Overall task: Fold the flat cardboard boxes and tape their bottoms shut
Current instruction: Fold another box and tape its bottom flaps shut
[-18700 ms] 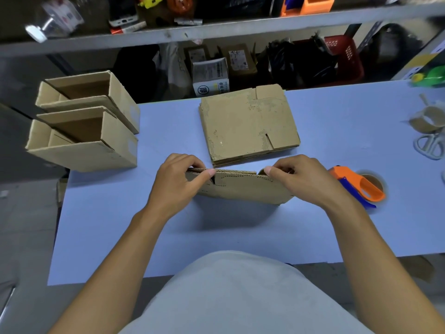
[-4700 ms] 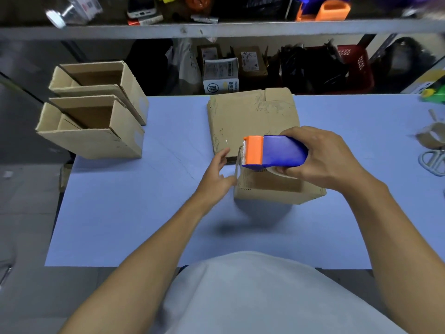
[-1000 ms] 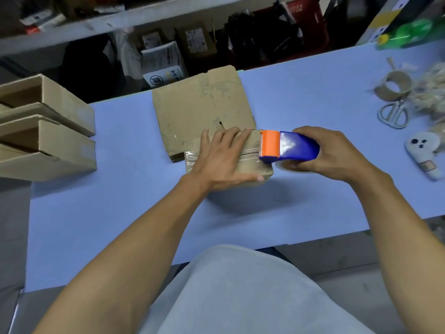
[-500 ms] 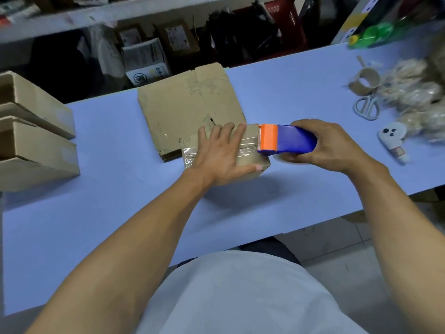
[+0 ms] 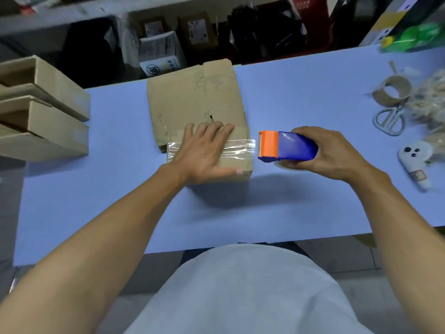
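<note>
A small folded cardboard box (image 5: pixel 237 162) stands bottom-up at the middle of the blue table (image 5: pixel 301 97). A strip of clear tape (image 5: pixel 240 147) runs across its top from left to right. My left hand (image 5: pixel 204 153) presses flat on the box with straight fingers. Just right of the box, my right hand (image 5: pixel 330 153) grips a blue and orange tape dispenser (image 5: pixel 286 147), a small gap off the tape's end. Behind the box lies a stack of flat cardboard boxes (image 5: pixel 195 100).
Two folded boxes (image 5: pixel 43 112) lie stacked at the table's left end. At the right end are a tape core (image 5: pixel 391 91), white scissors (image 5: pixel 389 119), a small white device (image 5: pixel 414 160) and a pile of pale items (image 5: pixel 431 97). Cluttered shelves stand behind the table.
The dispenser has moved right, off the box edge, and now sits apart from the tape strip's end. My left hand stays pressed on the box.
</note>
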